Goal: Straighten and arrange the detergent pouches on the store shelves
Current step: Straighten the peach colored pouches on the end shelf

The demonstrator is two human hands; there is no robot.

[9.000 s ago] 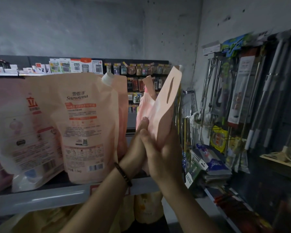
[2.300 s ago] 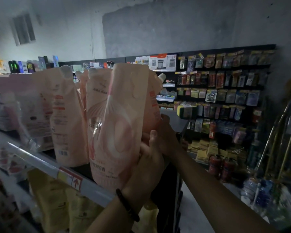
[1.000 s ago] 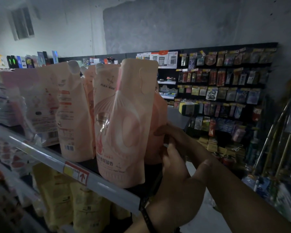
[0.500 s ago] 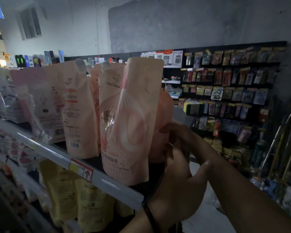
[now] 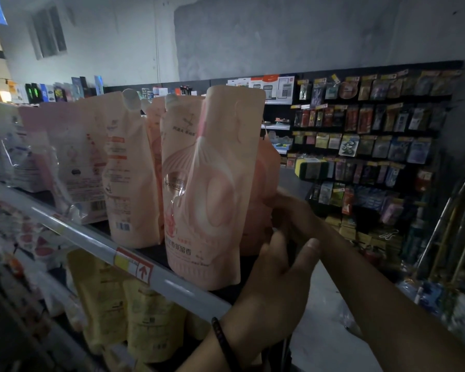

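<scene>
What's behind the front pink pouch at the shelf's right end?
A second pink pouch shows at its right edge, the right hand touching its side. Most of it is covered by the front pouch and the left hand.

On the upper shelf (image 5: 91, 242) the front pouch (image 5: 207, 189) stands upright at the right end of the row, close to the rail; the neighbouring pouch (image 5: 126, 178) stands just to its left and a little further back; more pouches (image 5: 73, 157) follow further left; a rear pouch (image 5: 263, 183) sits behind the front pouch, showing past its right side. The right hand (image 5: 287, 213) lies against the rear pouch's right side; the left hand (image 5: 274, 291) is below it, just right of the front pouch, before the shelf's end. The lower-shelf pouches (image 5: 145, 318) stand underneath; a wall rack (image 5: 373, 146) of hanging goods stands well apart, behind and to the right.
</scene>
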